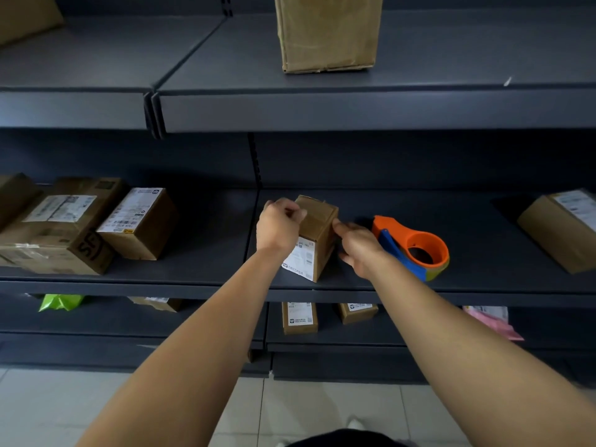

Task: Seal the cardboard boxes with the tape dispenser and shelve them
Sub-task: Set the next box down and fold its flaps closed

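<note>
A small cardboard box (317,232) with a white label on its front stands on the middle shelf (200,272). My left hand (279,225) rests curled against the box's upper left edge. My right hand (358,246) touches the box's right side with an outstretched finger and holds nothing. Just right of that hand, an orange and blue tape dispenser (414,246) lies on the same shelf, partly hidden by my right wrist.
Several labelled boxes (77,225) crowd the middle shelf's left end, and another box (561,230) sits at its right end. A tall box (327,32) stands on the upper shelf. The lower shelf holds small boxes (298,317), a green bag (59,301) and a pink parcel (493,321).
</note>
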